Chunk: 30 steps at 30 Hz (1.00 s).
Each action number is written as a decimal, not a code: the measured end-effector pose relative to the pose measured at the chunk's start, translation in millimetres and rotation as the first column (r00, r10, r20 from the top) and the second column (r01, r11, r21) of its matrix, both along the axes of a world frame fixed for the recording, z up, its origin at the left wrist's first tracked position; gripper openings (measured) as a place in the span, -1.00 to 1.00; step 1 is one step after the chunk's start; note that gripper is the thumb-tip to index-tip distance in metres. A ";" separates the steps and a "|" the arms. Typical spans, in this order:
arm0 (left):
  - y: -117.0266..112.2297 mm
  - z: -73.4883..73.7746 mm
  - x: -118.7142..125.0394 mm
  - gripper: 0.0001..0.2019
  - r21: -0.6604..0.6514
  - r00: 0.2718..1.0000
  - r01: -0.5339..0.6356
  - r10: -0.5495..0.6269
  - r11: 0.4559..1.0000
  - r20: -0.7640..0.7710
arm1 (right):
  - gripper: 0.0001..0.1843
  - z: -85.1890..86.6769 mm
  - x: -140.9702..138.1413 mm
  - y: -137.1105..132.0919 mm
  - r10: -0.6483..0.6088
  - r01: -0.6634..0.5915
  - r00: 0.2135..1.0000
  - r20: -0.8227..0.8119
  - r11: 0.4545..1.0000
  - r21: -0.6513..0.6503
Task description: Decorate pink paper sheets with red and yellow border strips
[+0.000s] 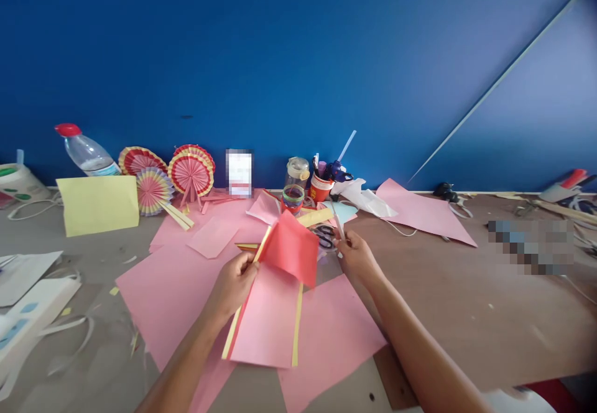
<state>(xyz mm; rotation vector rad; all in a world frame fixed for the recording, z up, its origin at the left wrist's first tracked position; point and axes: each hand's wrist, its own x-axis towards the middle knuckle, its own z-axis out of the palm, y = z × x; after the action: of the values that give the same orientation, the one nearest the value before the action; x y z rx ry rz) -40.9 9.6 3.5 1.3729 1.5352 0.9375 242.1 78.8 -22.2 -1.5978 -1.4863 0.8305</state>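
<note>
- In the head view, pinches layered paper [270,320] by its left edge between thumb and closed fingers of the left hand [239,279], over the middle of the bench [466,301].
- Runs lengthwise from front edge toward back edge, far end leaning slightly right; shows pink between red and yellow side bands.
- Has a red sheet [291,254] curling over that far end, free corners toward the right.
- Grasps in the right hand [358,257] a pale slim object [340,225], pointing toward the back edge, too blurred to name.
- Overlies large pink sheets [172,288]; meets dark-handled scissors [325,237] just beyond, beside the right hand.
- Ranges along the back edge pleated fans [191,173], a red-capped bottle [88,152] and a red cup [321,187] of pens.
- Carries a yellow mark on the cup and a blue label on the bottle, illegible here.
</note>
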 end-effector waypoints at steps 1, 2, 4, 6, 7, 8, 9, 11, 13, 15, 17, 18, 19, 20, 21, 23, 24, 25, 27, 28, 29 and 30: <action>2.4 -0.9 -0.7 -0.83 0.004 1.000 -0.023 0.023 1.000 0.015 | -0.68 0.5 2.2 -0.2 -0.015 0.015 0.999 0.042 1.000 0.013; 4.6 -1.7 -1.4 -0.83 0.006 0.998 -0.044 0.044 0.999 0.041 | -0.70 1.3 3.9 -0.7 -0.027 0.025 0.997 0.069 0.999 0.030; 8.0 -4.0 -2.6 -0.82 -0.016 0.990 -0.078 0.079 0.997 0.114 | -0.71 2.5 5.5 -2.0 -0.028 0.021 0.991 0.131 0.998 0.058; 9.9 -7.5 -3.6 -0.80 -0.075 0.974 -0.081 0.095 0.994 0.206 | -0.67 1.2 5.4 -3.1 -0.002 -0.016 0.980 0.198 0.996 0.092; 10.3 -9.5 -4.1 -0.78 -0.111 0.962 -0.074 0.100 0.991 0.254 | -0.63 -0.1 5.1 -3.6 0.015 -0.043 0.970 0.242 0.993 0.111; 10.4 -11.7 -4.6 -0.76 -0.146 0.948 -0.061 0.103 0.987 0.301 | -0.60 -1.5 4.8 -4.1 0.031 -0.070 0.957 0.289 0.990 0.126; 10.3 -13.7 -5.1 -0.73 -0.175 0.933 -0.045 0.104 0.983 0.343 | -0.58 -2.7 4.6 -4.7 0.042 -0.092 0.941 0.335 0.987 0.134; 9.5 -16.6 -5.6 -0.67 -0.207 0.911 -0.026 0.108 0.978 0.399 | -0.57 -3.3 4.6 -5.9 0.051 -0.113 0.911 0.409 0.985 0.129; 8.6 -17.1 -5.5 -0.63 -0.221 0.904 -0.017 0.110 0.975 0.413 | -0.58 -1.0 4.7 -6.8 0.050 -0.115 0.878 0.476 0.988 0.108; 7.7 -15.2 -4.8 -0.59 -0.224 0.903 -0.008 0.103 0.975 0.417 | -0.58 2.8 4.6 -6.7 0.031 -0.094 0.838 0.545 0.992 0.087; 7.1 -12.4 -4.1 -0.56 -0.216 0.900 0.008 0.087 0.976 0.426 | -0.59 6.1 4.1 -4.8 0.015 -0.072 0.777 0.629 0.995 0.065; 7.0 -11.4 -3.8 -0.55 -0.212 0.899 0.014 0.080 0.977 0.430 | -0.60 7.0 3.9 -3.0 0.009 -0.063 0.743 0.669 0.996 0.056; 6.9 -10.9 -3.6 -0.54 -0.208 0.898 0.021 0.073 0.978 0.433 | -0.61 7.4 3.7 -0.6 0.004 -0.053 0.713 0.701 0.997 0.049; 6.9 -11.0 -3.5 -0.54 -0.207 0.897 0.030 0.065 0.978 0.437 | -0.62 7.1 3.6 2.3 -0.001 -0.043 0.689 0.725 0.998 0.042; 7.0 -11.6 -3.5 -0.54 -0.206 0.894 0.034 0.063 0.978 0.443 | -0.64 6.3 3.5 5.6 -0.004 -0.035 0.669 0.744 0.999 0.037; 7.1 -14.1 -3.5 -0.55 -0.207 0.888 0.035 0.065 0.978 0.455 | -0.68 3.7 2.8 12.2 -0.012 -0.018 0.638 0.770 0.999 0.031; 7.2 -15.5 -3.3 -0.55 -0.209 0.885 0.038 0.064 0.977 0.460 | -0.70 2.3 2.0 14.9 -0.015 -0.014 0.624 0.781 0.999 0.031; 7.1 -16.8 -2.9 -0.55 -0.212 0.883 0.040 0.064 0.976 0.464 | -0.71 1.2 0.8 17.0 -0.019 -0.009 0.611 0.791 0.999 0.031; 6.9 -18.6 -1.7 -0.56 -0.219 0.879 0.062 0.051 0.974 0.474 | -0.71 0.1 -2.7 18.3 -0.048 0.012 0.590 0.806 0.999 0.050; 6.7 -19.1 -1.2 -0.56 -0.219 0.877 0.076 0.039 0.973 0.479 | -0.69 0.2 -4.7 17.6 -0.076 0.025 0.583 0.809 0.997 0.076; 6.4 -19.2 -0.9 -0.55 -0.215 0.876 0.084 0.031 0.973 0.481 | -0.66 0.9 -6.7 16.1 -0.103 0.027 0.581 0.807 0.994 0.107; 6.1 -18.9 -1.1 -0.54 -0.209 0.878 0.087 0.024 0.974 0.479 | -0.63 1.8 -8.5 14.1 -0.118 0.015 0.591 0.798 0.991 0.136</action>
<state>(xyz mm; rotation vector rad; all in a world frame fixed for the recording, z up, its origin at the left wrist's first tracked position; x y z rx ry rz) -42.0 15.7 -15.4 0.9118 1.1896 0.9624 233.6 92.8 -20.3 -2.0492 -2.0100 -0.1186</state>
